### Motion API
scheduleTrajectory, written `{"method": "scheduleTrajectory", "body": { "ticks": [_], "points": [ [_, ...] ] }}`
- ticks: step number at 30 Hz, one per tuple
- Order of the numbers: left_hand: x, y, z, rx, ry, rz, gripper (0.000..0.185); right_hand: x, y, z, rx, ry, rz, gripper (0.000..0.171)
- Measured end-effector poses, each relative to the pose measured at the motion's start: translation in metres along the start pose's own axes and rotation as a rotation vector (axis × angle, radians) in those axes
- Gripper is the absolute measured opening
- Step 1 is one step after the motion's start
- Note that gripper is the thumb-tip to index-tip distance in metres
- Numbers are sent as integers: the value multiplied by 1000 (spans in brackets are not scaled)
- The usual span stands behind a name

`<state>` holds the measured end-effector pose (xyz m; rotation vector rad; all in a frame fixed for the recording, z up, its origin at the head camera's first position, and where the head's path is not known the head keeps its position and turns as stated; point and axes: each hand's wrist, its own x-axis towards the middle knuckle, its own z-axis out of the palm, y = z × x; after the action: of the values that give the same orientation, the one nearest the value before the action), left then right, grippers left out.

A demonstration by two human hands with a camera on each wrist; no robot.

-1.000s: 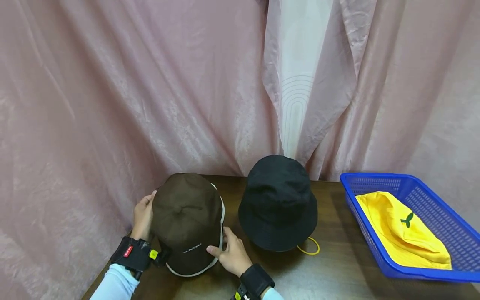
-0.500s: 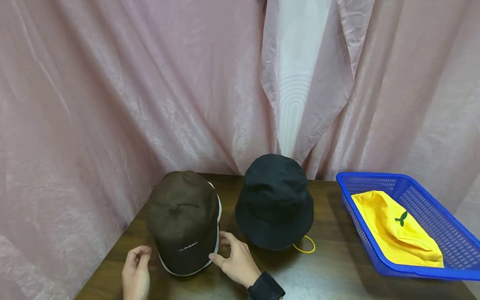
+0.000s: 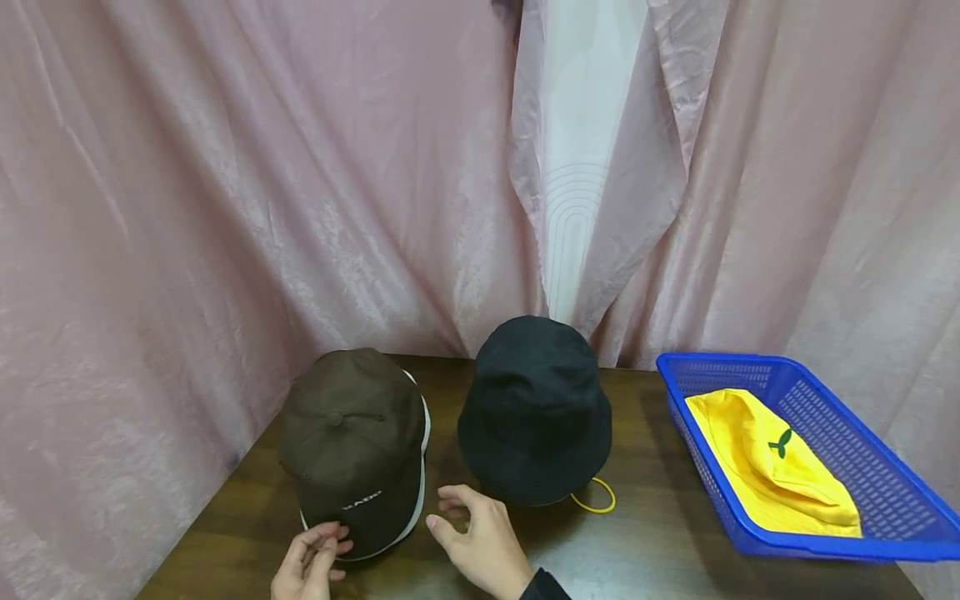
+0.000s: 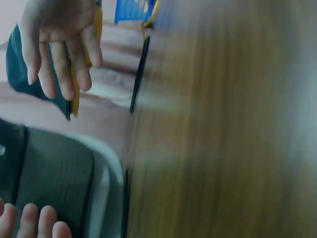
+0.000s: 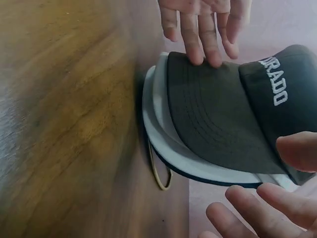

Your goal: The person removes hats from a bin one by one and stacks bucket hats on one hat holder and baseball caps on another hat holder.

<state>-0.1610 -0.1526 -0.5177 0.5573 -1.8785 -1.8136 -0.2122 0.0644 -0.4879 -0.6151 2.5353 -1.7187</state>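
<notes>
A dark brown cap (image 3: 352, 425) with white lettering sits on the left of the table. Beneath its visor, pale brims (image 5: 163, 124) and a thin cord loop (image 5: 159, 173) show in the right wrist view. My left hand (image 3: 311, 562) is at the visor's front left, fingers loosely bent; whether the fingertips touch it I cannot tell. To the right of the cap, my right hand (image 3: 483, 537) stands apart from it, thumb and fingers spread and holding nothing. Just behind that hand is a black bucket hat (image 3: 536, 408) with a yellow cord loop (image 3: 596, 497).
A blue plastic basket (image 3: 877, 450) stands at the right of the wooden table (image 3: 637, 533). Inside lies a yellow hat (image 3: 772, 475) with a green sprout mark. Pink curtains (image 3: 360, 167) hang along the table's back and left edges.
My left hand has left the cap's left side and come round to its front. My right hand has let go of the visor's right edge and drawn slightly away. The head view has shifted a little.
</notes>
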Motion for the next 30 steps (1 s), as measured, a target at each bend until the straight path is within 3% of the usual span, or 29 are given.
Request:
{"method": "scheduleTrajectory", "body": {
  "ticks": [7, 15, 19, 23, 27, 30],
  "points": [
    [-19, 2, 24, 93, -160, -46, 30, -17, -3, -21, -23, 87, -12, 24],
    [-35, 13, 48, 90, -266, -64, 35, -31, -11, -49, -42, 157, 17, 19],
    [-48, 20, 64, 26, -348, -79, 40, -40, -8, -65, -32, 213, 46, 16],
    [-60, 24, 80, -67, -453, -125, 45, -52, -3, -81, -52, 331, 81, 8],
    [-67, 25, 92, -131, -575, -182, 50, -61, 1, -96, -86, 447, 114, 7],
    [-68, 24, 98, -169, -629, -230, 52, -65, 4, -107, -107, 505, 133, 7]
  ]
}}
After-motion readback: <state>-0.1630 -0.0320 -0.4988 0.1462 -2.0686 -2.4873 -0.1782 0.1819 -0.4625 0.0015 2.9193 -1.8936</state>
